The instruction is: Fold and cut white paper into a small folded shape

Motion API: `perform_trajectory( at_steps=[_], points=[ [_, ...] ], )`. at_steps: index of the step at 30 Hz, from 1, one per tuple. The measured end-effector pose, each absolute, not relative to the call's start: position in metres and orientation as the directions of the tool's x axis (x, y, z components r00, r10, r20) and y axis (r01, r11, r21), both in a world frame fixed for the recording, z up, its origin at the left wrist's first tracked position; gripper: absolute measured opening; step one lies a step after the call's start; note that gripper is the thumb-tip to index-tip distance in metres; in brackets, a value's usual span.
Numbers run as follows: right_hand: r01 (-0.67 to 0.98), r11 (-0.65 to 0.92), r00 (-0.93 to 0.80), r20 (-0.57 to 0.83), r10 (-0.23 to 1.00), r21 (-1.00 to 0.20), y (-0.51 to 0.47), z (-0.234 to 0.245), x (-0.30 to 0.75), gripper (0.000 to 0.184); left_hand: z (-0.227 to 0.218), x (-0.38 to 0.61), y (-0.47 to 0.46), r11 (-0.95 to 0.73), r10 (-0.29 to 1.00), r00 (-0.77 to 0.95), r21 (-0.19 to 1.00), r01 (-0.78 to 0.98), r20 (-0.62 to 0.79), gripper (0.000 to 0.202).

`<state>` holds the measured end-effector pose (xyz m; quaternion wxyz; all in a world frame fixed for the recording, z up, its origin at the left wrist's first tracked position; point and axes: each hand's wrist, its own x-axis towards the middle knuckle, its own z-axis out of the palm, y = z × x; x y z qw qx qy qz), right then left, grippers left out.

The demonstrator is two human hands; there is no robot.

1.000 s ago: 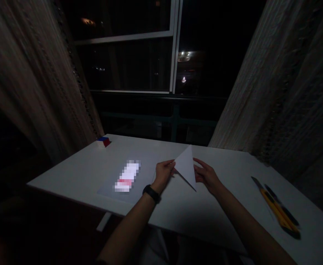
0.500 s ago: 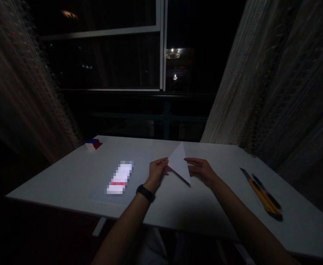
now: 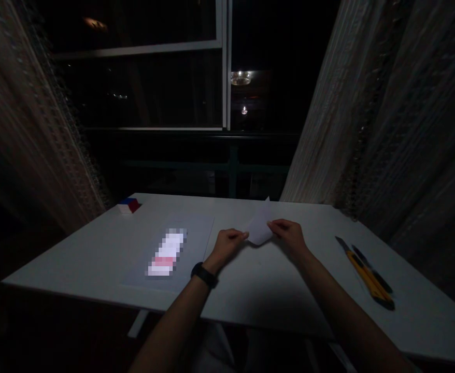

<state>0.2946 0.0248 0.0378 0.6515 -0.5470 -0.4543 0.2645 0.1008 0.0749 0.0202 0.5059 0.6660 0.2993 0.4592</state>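
A folded white paper (image 3: 259, 226) is held low over the white table (image 3: 251, 290), near its middle. My left hand (image 3: 229, 243), with a dark watch on the wrist, pinches the paper's left corner with fingers closed. My right hand (image 3: 287, 233) grips the paper's right edge, fingers curled over it. The paper's top point stands a little above both hands.
A flat sheet (image 3: 165, 251) with a blurred bright patch lies left of my hands. A small red, white and blue cube (image 3: 128, 205) sits at the far left corner. A yellow utility knife (image 3: 367, 280) and a dark pen (image 3: 371, 268) lie at right. Curtains hang on both sides of a dark window.
The paper was a tall upright triangle held mostly by my left hand. Now it sits lower and looks smaller, and my right hand has closed onto its right edge.
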Motion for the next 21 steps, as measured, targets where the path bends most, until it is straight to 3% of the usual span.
perform_trajectory(
  at_steps=[2, 6, 12, 17, 21],
  points=[
    [0.113, 0.251, 0.453, 0.274, 0.848, -0.961, 0.023, 0.040, 0.292, 0.040, 0.022, 0.100, 0.073, -0.333, 0.855, 0.399, 0.941, -0.066, 0.331, 0.033],
    [0.040, 0.233, 0.420, 0.229, 0.878, -0.972, 0.021, 0.042, 0.290, 0.042, 0.025, 0.099, 0.071, -0.119, 0.880, 0.456, 0.991, -0.056, 0.132, 0.039],
    [0.069, 0.246, 0.304, 0.255, 0.918, -0.967, 0.020, 0.041, 0.289, 0.065, 0.022, 0.098, 0.076, 0.034, 0.929, 0.364, 0.966, -0.255, 0.064, 0.049],
    [0.037, 0.205, 0.201, 0.208, 0.957, -0.978, 0.020, 0.039, 0.289, 0.036, 0.018, 0.097, 0.082, 0.065, 0.964, 0.266, 0.950, -0.305, 0.020, 0.039],
    [0.000, 0.179, 0.166, 0.176, 0.970, -0.984, 0.020, 0.036, 0.291, 0.036, 0.016, 0.098, 0.083, 0.086, 0.957, 0.289, 0.943, -0.323, 0.012, 0.038]
  ],
)
